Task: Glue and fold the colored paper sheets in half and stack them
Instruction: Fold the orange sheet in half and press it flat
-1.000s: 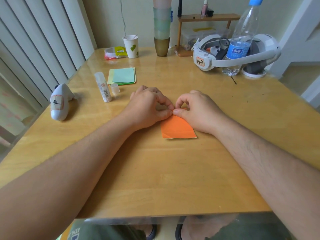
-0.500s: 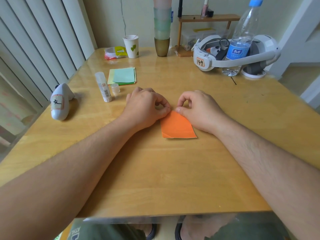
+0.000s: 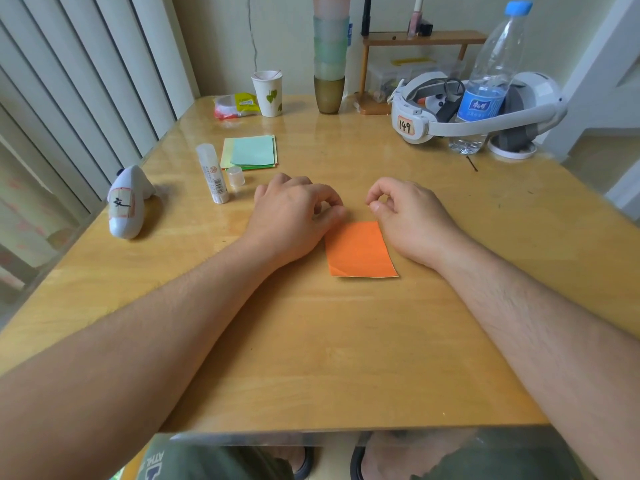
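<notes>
Left hand [image 3: 294, 216] curled, fingertips touching the far left corner of the orange sheet [image 3: 358, 249]; I can't tell whether it pinches. Sheet folded, flat mid-desk, near left corner dog-eared. Right hand [image 3: 408, 220] loosely curled, empty, just beside the sheet's right edge. Toward the desk [image 3: 311, 358] left edge: glue stick [image 3: 212, 173], its cap [image 3: 235, 176], green paper stack [image 3: 251, 151].
</notes>
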